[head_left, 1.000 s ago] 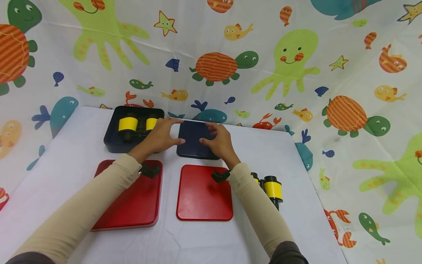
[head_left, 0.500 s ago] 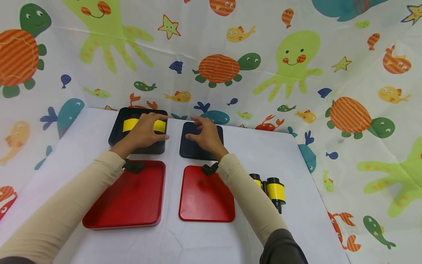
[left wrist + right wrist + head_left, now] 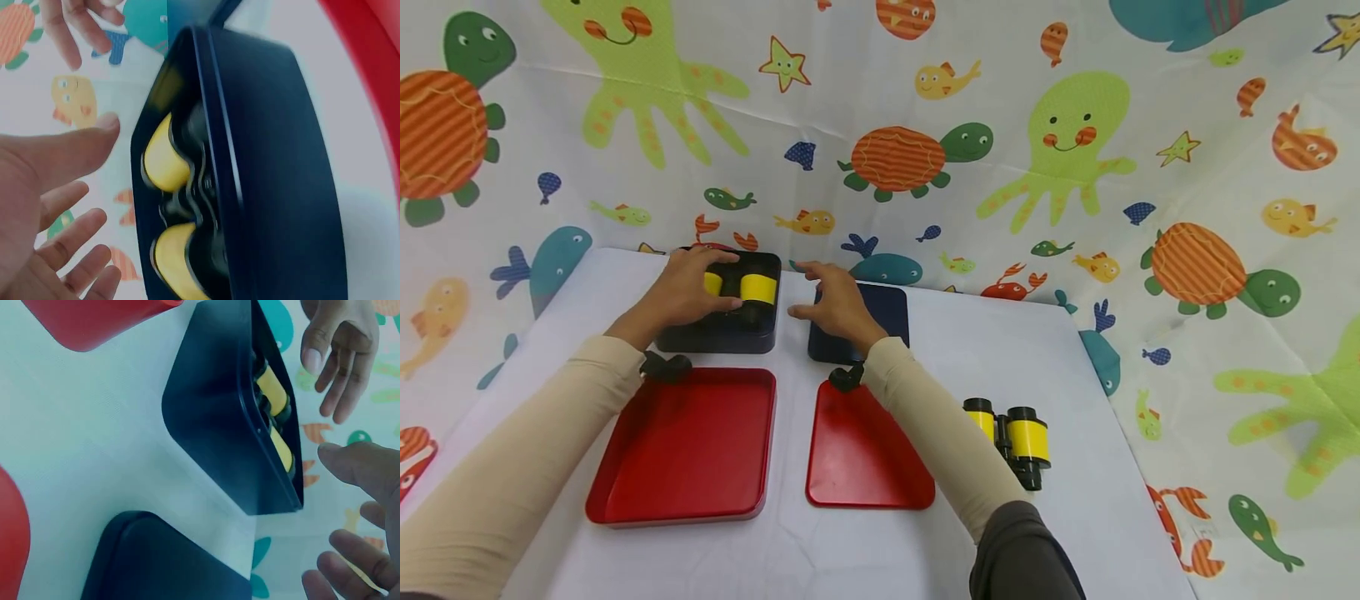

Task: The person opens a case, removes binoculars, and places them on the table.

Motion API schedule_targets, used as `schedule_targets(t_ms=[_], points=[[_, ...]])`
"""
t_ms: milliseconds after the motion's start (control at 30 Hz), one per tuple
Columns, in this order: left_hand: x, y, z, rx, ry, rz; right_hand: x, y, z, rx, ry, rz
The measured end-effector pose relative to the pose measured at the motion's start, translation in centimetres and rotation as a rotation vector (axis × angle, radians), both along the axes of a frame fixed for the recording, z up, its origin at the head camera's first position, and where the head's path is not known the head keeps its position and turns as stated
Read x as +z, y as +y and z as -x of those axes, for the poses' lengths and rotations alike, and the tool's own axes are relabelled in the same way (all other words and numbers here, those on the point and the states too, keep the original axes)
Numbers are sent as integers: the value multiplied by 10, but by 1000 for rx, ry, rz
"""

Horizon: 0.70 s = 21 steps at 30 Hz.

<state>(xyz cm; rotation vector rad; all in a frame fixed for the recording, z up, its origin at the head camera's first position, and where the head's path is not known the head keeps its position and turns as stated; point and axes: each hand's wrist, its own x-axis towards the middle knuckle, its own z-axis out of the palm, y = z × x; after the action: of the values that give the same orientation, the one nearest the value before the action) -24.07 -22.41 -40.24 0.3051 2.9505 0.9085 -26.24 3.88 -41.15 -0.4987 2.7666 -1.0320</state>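
Observation:
Yellow-and-black binoculars (image 3: 758, 289) lie inside a dark navy box (image 3: 722, 340) at the back left. Above the box hovers my left hand (image 3: 679, 290), fingers and thumb spread and holding nothing; it covers part of the binoculars in the head view. In the left wrist view this hand appears apart from the box wall (image 3: 281, 156). My right hand (image 3: 841, 307) hangs over the left part of a dark navy lid (image 3: 887, 315), its fingers loosely bent toward the box and gripping nothing. The right wrist view has both hands beyond the box's opening.
A shallow red box (image 3: 681, 518) stands at the front left, beside a flat red lid (image 3: 865, 475) partly under my right forearm. A second pair of binoculars (image 3: 1028, 439) lies on the white table (image 3: 1060, 533) at the right. Sea-animal printed cloth (image 3: 895, 67) hangs behind.
Both hands have moved left: the left from between box and lid to over the box, the right across the dark lid toward its left side. The boxes, lids and binoculars stay in place.

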Motion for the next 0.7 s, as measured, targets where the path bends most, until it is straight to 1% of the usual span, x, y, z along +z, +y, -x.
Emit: schedule_targets(t_ms=[133, 267, 467, 700], points=[[-1, -15, 2, 2, -1, 28, -3, -9, 4, 22, 8, -44], [-4, -26, 2, 26, -17, 55, -4, -18, 7, 65, 22, -57], [-8, -35, 3, 30, -28, 99, -4, -30, 9, 98, 17, -108], [-13, -44, 4, 39, -55, 125, -10, -41, 14, 113, 25, -181]])
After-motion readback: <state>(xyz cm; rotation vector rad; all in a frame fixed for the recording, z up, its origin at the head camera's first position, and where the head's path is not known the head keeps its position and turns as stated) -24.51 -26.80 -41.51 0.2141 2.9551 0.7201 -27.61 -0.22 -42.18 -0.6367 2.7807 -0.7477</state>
